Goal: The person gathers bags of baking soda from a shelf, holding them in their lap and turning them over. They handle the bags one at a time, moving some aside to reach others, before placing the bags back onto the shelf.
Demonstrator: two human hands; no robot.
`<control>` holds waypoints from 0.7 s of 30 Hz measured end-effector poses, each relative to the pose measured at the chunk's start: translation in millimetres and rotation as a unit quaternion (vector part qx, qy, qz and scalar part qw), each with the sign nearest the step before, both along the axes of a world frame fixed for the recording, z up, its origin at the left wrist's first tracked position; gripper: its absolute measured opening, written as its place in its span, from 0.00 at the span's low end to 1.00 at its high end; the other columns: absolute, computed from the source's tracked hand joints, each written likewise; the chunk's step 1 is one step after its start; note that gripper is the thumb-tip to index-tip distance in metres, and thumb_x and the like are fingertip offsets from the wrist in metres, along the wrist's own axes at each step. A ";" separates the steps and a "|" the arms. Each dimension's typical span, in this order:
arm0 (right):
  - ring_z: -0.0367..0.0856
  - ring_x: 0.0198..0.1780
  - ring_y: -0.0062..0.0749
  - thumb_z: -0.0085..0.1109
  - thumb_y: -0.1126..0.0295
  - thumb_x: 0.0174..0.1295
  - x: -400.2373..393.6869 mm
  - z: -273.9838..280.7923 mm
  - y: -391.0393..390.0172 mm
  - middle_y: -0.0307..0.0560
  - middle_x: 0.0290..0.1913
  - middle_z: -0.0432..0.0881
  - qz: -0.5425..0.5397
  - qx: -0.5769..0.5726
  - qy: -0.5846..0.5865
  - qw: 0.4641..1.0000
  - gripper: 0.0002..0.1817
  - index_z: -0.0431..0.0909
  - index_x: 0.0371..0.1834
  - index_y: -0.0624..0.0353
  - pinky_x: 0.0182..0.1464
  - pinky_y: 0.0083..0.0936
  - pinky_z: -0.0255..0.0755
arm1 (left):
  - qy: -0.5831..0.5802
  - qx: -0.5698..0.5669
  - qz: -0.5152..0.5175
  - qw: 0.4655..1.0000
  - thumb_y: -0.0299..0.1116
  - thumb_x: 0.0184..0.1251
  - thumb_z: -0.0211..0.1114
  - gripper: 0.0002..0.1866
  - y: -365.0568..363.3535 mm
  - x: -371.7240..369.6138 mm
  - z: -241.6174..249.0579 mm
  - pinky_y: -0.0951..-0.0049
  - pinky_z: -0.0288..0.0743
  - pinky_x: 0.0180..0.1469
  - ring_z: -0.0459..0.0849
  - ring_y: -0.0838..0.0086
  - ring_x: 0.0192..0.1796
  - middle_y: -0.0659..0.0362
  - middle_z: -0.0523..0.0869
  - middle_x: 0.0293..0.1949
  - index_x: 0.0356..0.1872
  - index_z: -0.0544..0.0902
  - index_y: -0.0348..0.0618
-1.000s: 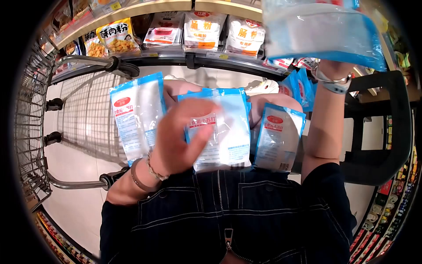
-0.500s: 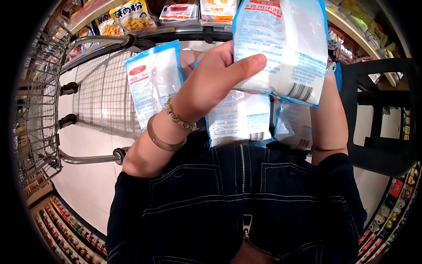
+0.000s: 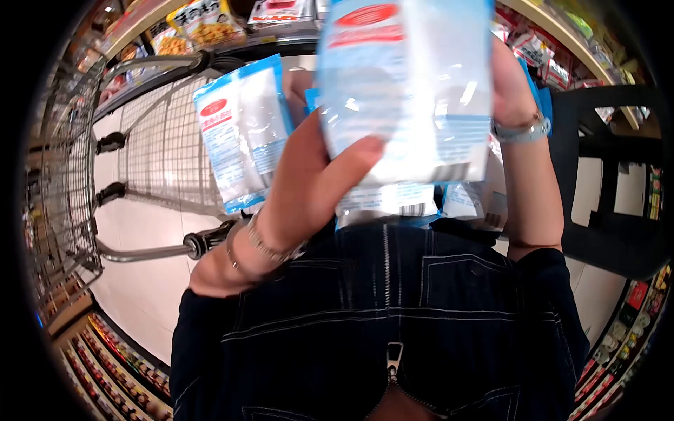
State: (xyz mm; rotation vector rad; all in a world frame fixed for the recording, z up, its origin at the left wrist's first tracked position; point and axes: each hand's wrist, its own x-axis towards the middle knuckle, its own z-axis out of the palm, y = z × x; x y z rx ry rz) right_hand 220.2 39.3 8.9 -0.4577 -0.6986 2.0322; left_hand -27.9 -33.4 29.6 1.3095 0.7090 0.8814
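Note:
A blue and white plastic packet [image 3: 414,91] with a red oval logo is held up in front of me, slightly blurred. My left hand [image 3: 316,168] grips its lower left side, the thumb lying on the front face. Behind its right edge is my right hand [image 3: 511,84], its fingers hidden by the packet, a light band on the wrist. Similar packets lie on my lap: one at the left [image 3: 246,133], one in the middle [image 3: 393,200] under the held one, and one at the right [image 3: 470,200], partly covered.
A metal shopping cart [image 3: 70,161] stands at the left. Ahead, a shelf carries yellow food packets [image 3: 207,24] and other bags. A black frame with openings [image 3: 604,175] is at the right. More stocked shelves [image 3: 105,365] curve along the bottom corners.
The held packet has moved left and closer to the camera. My left hand has shifted left and down with it. My right hand now shows more beside the packet's right edge.

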 end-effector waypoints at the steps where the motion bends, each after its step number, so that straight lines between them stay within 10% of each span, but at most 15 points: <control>1: 0.77 0.44 0.29 0.44 0.57 0.63 -7.3 13.0 -16.9 0.51 0.48 0.74 -0.015 0.012 -0.079 0.997 0.25 0.61 0.58 0.62 0.42 0.24 0.77 | -0.004 -0.076 0.039 0.996 0.32 0.63 0.53 0.18 -8.3 -3.3 -3.5 0.77 0.70 0.45 0.76 0.76 0.43 0.55 0.79 0.41 0.50 0.68 0.31; 6: 0.74 0.33 0.19 0.61 0.75 0.51 -34.3 -9.5 -104.8 0.36 0.30 0.70 -0.085 0.154 -0.412 0.894 0.39 0.49 0.64 0.62 0.36 0.18 0.71 | 0.160 -0.149 -0.013 0.976 0.27 0.62 0.52 0.17 -35.5 -38.4 -27.4 0.77 0.68 0.46 0.75 0.77 0.44 0.58 0.78 0.45 0.52 0.66 0.33; 12: 0.71 0.32 0.18 0.64 0.78 0.47 -42.3 -10.6 -126.4 0.38 0.27 0.70 -0.137 0.129 -0.460 0.868 0.41 0.49 0.64 0.63 0.33 0.16 0.67 | 0.484 0.091 0.003 0.870 0.29 0.52 0.59 0.07 -20.2 -47.7 12.6 0.75 0.65 0.24 0.74 0.74 0.20 0.56 0.75 0.15 0.27 0.75 0.34; 14: 0.74 0.34 0.26 0.64 0.69 0.49 -36.6 -8.1 -126.4 0.44 0.34 0.75 -0.123 0.163 -0.496 0.844 0.34 0.58 0.59 0.64 0.34 0.19 0.68 | 0.401 0.296 0.045 0.866 0.39 0.52 0.63 0.15 -18.4 -38.5 17.6 0.71 0.69 0.31 0.77 0.68 0.29 0.53 0.77 0.25 0.26 0.74 0.36; 15: 0.76 0.37 0.29 0.62 0.67 0.51 -32.4 -14.9 -126.3 0.46 0.40 0.75 -0.196 0.259 -0.614 0.720 0.30 0.62 0.56 0.63 0.37 0.21 0.69 | 0.371 0.398 0.002 0.839 0.42 0.53 0.62 0.16 -14.4 -25.2 13.6 0.64 0.68 0.39 0.76 0.62 0.38 0.50 0.77 0.34 0.30 0.75 0.37; 17: 0.76 0.43 0.32 0.59 0.65 0.53 -8.9 -31.2 -125.6 0.50 0.51 0.73 -0.323 0.321 -0.599 0.658 0.22 0.69 0.49 0.61 0.42 0.24 0.70 | 0.345 0.514 -0.121 0.776 0.46 0.57 0.58 0.19 -5.4 -4.2 0.2 0.53 0.61 0.54 0.69 0.53 0.54 0.47 0.73 0.49 0.38 0.77 0.40; 20: 0.78 0.34 0.22 0.51 0.75 0.57 63.9 -9.9 -124.7 0.44 0.40 0.79 -0.395 0.147 -0.531 0.735 0.16 0.71 0.51 0.58 0.34 0.17 0.72 | 0.409 0.505 -0.262 0.713 0.50 0.64 0.45 0.22 -1.9 10.5 -9.7 0.48 0.44 0.64 0.55 0.49 0.66 0.49 0.63 0.62 0.52 0.75 0.50; 21: 0.78 0.30 0.22 0.54 0.77 0.53 96.8 -21.9 -119.6 0.41 0.30 0.79 -0.454 0.118 -0.583 0.663 0.17 0.71 0.48 0.63 0.33 0.15 0.72 | 0.418 0.502 -0.270 0.708 0.51 0.65 0.43 0.23 -1.7 11.1 -11.8 0.47 0.43 0.64 0.54 0.49 0.66 0.49 0.63 0.62 0.53 0.74 0.51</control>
